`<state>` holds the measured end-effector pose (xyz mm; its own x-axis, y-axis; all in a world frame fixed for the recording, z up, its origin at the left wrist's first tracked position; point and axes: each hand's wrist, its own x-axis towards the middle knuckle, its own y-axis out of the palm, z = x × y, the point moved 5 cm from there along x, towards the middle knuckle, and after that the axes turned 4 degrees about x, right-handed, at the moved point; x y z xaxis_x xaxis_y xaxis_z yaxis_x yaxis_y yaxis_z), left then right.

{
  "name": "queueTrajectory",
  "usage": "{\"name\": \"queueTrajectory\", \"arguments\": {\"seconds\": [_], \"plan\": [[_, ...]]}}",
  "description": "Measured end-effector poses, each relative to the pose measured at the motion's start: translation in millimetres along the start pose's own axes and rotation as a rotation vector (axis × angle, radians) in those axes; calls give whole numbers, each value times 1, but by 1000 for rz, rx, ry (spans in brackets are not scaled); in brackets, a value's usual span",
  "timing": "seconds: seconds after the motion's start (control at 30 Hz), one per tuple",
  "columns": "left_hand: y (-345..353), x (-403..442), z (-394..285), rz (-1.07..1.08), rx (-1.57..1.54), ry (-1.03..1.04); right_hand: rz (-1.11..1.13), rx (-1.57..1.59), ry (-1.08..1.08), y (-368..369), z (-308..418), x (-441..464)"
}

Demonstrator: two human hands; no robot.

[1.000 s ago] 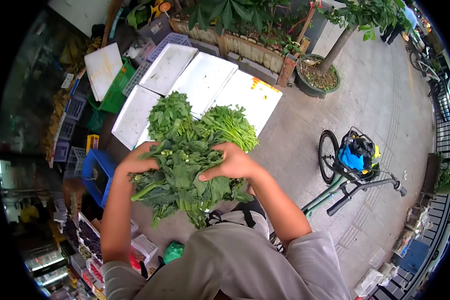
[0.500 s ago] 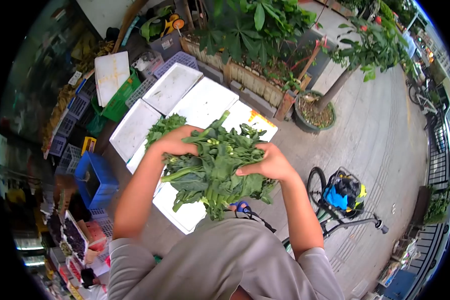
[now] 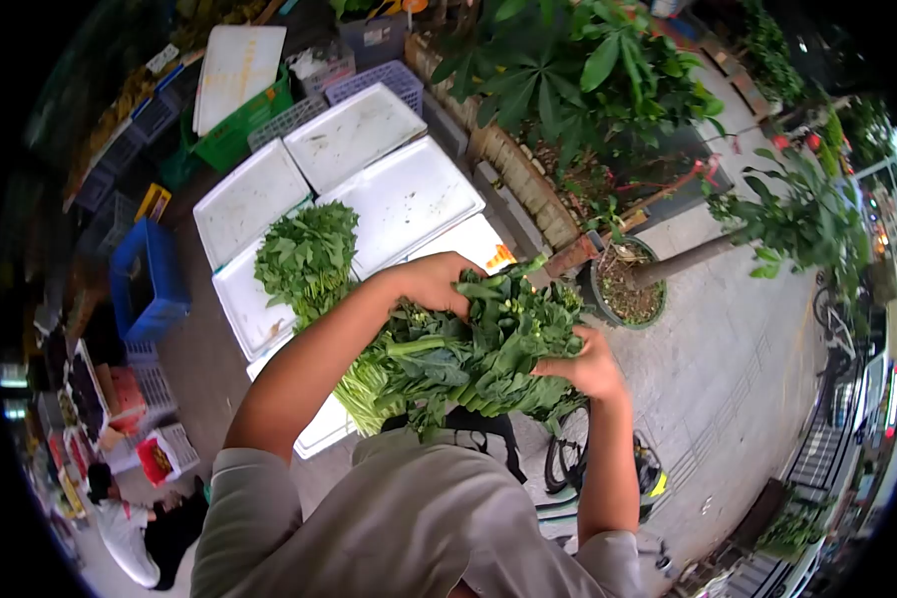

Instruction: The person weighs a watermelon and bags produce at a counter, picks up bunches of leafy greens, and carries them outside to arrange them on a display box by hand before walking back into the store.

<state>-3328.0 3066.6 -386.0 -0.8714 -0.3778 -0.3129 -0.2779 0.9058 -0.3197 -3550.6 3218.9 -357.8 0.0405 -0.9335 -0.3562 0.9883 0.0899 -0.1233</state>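
Note:
A large bundle of dark leafy greens (image 3: pixel 478 349) with thick stems and small flower buds is held in front of my chest. My left hand (image 3: pixel 437 284) grips its upper left side, fingers partly buried in the leaves. On the right side my right hand (image 3: pixel 580 367) clasps it, thumb across the leaves. A bunch of lighter leafy greens (image 3: pixel 309 257) lies on the white foam boxes (image 3: pixel 399 204), left of my left forearm. Pale green stems (image 3: pixel 369 391) show below that forearm, partly covered by it and the bundle.
Beyond the boxes stand a green crate (image 3: pixel 234 130), a purple crate (image 3: pixel 384 82) and a planter (image 3: pixel 528 194). A blue bin (image 3: pixel 148 279) is at the left. Potted tree (image 3: pixel 630 284) and a partly hidden bicycle (image 3: pixel 566 463) are right. A person (image 3: pixel 140 528) is at lower left.
My hands and the bundle have shifted rightward in view. The view has turned, moving the bicycle lower behind my right arm. The person at lower left shows more fully.

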Motion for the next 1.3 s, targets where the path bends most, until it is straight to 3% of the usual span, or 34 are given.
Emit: {"name": "queueTrajectory", "arguments": {"seconds": [0.17,0.3,0.37,0.43,0.5,0.63,0.7,0.77,0.83,0.97,1.07,1.17,1.23,1.27,1.3], "plan": [[4,93,74,-22,27,-108,110,108,70,-54,-63,90],[6,148,107,102,-204,-300,184,28,136,-93,-111,144],[7,176,124,104,-170,-239,223,109,210,-110,-132,168],[21,205,153,68,-276,-291,185,66,205,-129,-158,185],[12,226,151,-10,-147,-158,180,23,252,-138,-173,197],[33,268,211,153,-228,-378,182,11,389,-146,-221,212],[47,288,241,80,-167,-208,111,154,452,-141,-248,223],[60,302,269,210,-223,-483,87,168,523,-138,-271,229],[77,320,301,188,-137,-350,-13,169,539,-130,-289,230],[101,346,342,365,-256,-448,-115,111,546,-107,-335,223],[133,371,395,329,-253,-327,-229,-364,454,-92,-339,231],[152,387,440,261,-223,-287,-356,-573,451,-57,-358,243],[173,390,493,40,-193,-154,-405,-682,445,-29,-383,254],[166,387,501,74,-354,-258,-439,-697,423,-13,-397,261],[144,387,489,62,-264,-294,-474,-713,397,1,-405,265]]}}
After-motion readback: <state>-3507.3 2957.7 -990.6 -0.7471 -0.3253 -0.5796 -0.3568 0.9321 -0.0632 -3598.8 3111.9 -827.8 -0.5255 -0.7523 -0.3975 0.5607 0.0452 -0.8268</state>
